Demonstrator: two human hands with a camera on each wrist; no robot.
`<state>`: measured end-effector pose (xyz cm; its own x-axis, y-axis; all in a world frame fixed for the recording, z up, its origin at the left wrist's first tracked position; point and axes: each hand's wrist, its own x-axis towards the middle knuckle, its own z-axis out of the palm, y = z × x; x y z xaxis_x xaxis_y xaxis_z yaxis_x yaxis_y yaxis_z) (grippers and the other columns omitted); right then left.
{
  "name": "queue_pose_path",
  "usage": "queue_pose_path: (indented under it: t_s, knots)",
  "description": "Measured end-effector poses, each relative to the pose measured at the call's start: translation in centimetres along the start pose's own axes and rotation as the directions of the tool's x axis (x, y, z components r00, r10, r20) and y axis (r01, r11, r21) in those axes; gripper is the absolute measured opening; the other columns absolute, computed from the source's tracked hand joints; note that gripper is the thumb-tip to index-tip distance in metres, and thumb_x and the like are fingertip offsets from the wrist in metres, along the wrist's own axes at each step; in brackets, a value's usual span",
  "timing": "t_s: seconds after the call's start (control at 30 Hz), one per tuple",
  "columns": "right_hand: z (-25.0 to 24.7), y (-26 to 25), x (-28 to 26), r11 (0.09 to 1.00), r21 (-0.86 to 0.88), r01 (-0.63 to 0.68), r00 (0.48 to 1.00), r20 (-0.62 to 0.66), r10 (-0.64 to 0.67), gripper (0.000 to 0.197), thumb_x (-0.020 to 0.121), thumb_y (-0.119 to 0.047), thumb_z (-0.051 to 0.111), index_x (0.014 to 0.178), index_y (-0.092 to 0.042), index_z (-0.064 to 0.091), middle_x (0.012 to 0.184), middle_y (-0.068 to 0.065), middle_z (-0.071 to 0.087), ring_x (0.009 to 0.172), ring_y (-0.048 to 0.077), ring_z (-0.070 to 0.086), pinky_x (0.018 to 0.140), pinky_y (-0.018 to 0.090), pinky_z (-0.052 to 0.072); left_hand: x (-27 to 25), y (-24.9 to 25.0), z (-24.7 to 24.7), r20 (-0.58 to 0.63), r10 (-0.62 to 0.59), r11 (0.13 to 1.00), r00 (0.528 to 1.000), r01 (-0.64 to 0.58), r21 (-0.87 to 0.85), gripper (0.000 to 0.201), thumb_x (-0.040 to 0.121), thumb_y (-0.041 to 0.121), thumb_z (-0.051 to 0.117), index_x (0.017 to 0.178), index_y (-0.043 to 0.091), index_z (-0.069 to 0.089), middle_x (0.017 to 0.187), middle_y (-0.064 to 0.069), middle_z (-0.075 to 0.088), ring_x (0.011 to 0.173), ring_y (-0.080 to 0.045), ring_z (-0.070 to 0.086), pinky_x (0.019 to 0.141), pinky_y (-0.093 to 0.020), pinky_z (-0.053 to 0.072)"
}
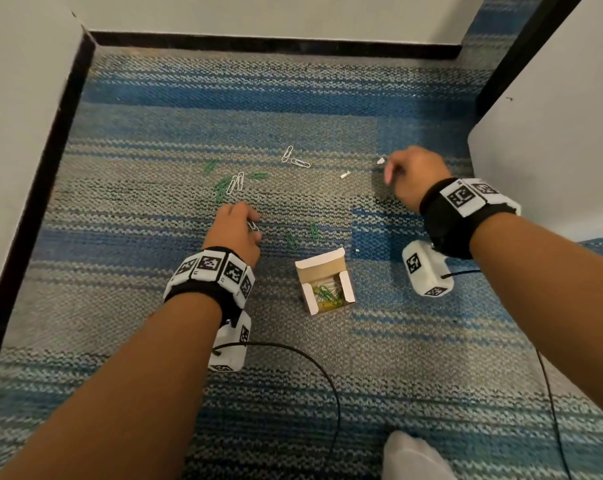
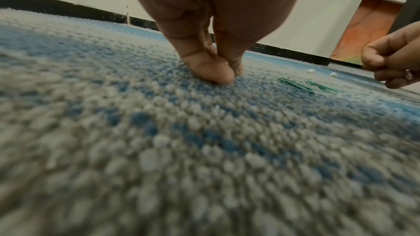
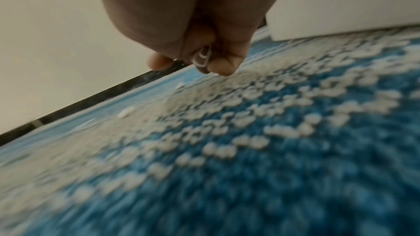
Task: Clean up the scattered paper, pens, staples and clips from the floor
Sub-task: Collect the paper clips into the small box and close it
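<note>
Green paper clips [image 1: 220,187] and white paper clips [image 1: 236,183] lie scattered on the striped carpet, with two more white ones [image 1: 295,159] farther back. My left hand [image 1: 237,225] is down on the carpet, thumb and finger pinched together [image 2: 221,74] on a silver paper clip [image 1: 253,226]. Two green clips [image 1: 303,235] lie just right of it. My right hand [image 1: 411,176] hovers low with curled fingers that hold a white paper clip [image 3: 201,58]. Small white paper scraps [image 1: 344,174] lie to its left.
An open cardboard box [image 1: 305,271] with green and yellow clips inside stands between my arms. Walls with black skirting [image 1: 258,43] close in the back and left. A white panel [image 1: 553,150] stands on the right. Cables trail over the near carpet; a white sock [image 1: 414,455] shows below.
</note>
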<state>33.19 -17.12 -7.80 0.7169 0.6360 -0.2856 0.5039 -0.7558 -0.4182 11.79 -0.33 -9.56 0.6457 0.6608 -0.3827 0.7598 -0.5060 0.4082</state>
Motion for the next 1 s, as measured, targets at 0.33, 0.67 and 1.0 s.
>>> queue_pose_path:
  t_s: [0.33,0.67,1.0]
  knots:
    - [3.6,-6.4,-0.8,0.795,-0.13,0.593,0.717,0.534,-0.447,0.035,0.088,-0.028,0.06,0.123,-0.034,0.054,0.101,0.0,0.05,0.094,0.015,0.049,0.082,0.034,0.044,-0.4,-0.2,0.6,-0.102,-0.018,0.994,0.995,0.007,-0.105,0.023,0.089,0.01,0.057,0.112,0.008,0.052,0.124,-0.011,0.042,0.084,-0.017,0.043,0.08,-0.025,0.035]
    - [4.2,-6.5,1.5,0.899,0.121,0.42,0.875,0.208,-0.437,0.007,0.093,-0.008,0.038,0.097,-0.014,0.04,0.074,0.007,0.055,0.064,0.023,0.049,0.059,0.031,0.04,0.5,-0.6,0.9,-0.119,-0.059,0.992,0.991,0.045,-0.114,0.011,0.089,0.015,0.058,0.081,0.01,0.053,0.105,-0.01,0.053,0.083,-0.015,0.041,0.074,-0.025,0.032]
    - [4.2,-8.7,7.8,0.909,-0.222,0.354,0.923,0.237,-0.302,0.019,0.089,-0.024,0.057,0.105,-0.013,0.056,0.112,0.014,0.059,0.103,0.034,0.056,0.089,0.04,0.047,0.3,-1.2,0.3,-0.059,-0.102,0.914,0.993,0.07,-0.4,0.013,0.098,0.014,0.039,0.085,0.014,0.037,0.068,-0.001,0.039,0.053,-0.02,0.042,0.044,-0.037,0.051]
